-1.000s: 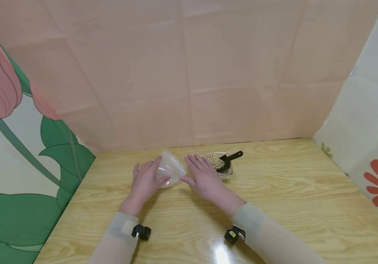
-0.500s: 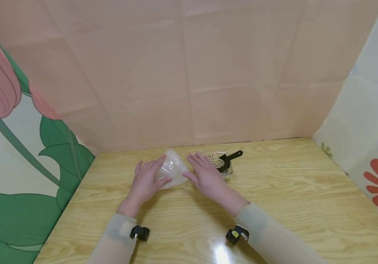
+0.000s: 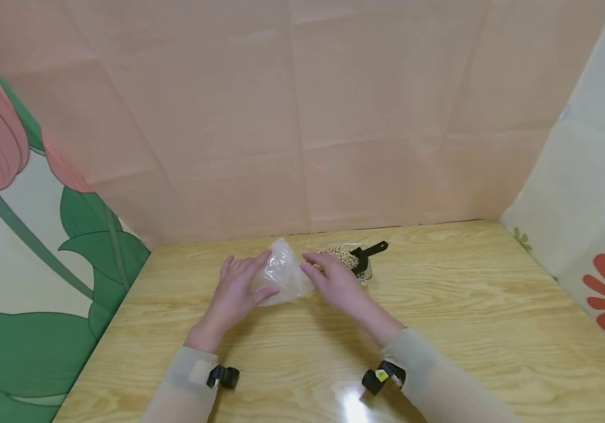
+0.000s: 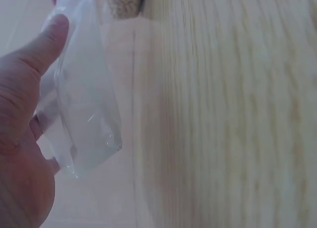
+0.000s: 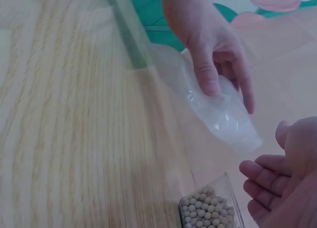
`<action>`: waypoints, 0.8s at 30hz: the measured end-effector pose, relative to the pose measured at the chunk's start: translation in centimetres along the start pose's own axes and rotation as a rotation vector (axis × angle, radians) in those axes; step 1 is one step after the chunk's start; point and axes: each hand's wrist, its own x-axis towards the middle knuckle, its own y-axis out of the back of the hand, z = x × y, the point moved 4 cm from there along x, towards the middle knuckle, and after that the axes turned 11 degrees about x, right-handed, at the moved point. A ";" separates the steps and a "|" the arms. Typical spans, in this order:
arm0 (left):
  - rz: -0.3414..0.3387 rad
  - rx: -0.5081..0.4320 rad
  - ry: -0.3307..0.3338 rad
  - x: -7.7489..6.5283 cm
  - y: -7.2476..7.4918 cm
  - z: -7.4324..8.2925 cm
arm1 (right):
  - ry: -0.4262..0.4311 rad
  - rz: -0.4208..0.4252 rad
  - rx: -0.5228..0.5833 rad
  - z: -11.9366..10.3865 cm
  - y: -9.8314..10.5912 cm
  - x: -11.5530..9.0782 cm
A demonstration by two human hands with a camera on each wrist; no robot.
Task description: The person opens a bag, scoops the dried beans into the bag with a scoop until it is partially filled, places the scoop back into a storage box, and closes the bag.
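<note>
The tabletop (image 3: 466, 299) in front of me has a pale wood grain and a bright glare (image 3: 354, 406) at its near side. By its far edge, slightly right of the middle, a clear box (image 5: 229, 192) of cream balls (image 5: 205, 208) stands on it.

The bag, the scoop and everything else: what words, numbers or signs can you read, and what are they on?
None: no word, brand or number can be read.
The plastic bag and black scoop show no lettering.
Yellow patch on the right wrist's black device: too small to tell.
</note>
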 end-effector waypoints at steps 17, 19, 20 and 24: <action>-0.033 -0.069 -0.076 0.0 -0.1 0.7 | -0.036 0.061 0.032 0.0 0.6 -0.3; -0.035 -0.074 -0.082 0.0 -0.1 0.7 | -0.039 0.049 0.047 -0.1 0.6 -0.3; -0.034 -0.076 -0.084 0.1 -0.1 0.7 | -0.042 0.042 0.056 -0.1 0.6 -0.2; -0.040 -0.077 -0.085 0.1 -0.1 0.7 | -0.069 0.012 0.097 0.1 0.6 -0.3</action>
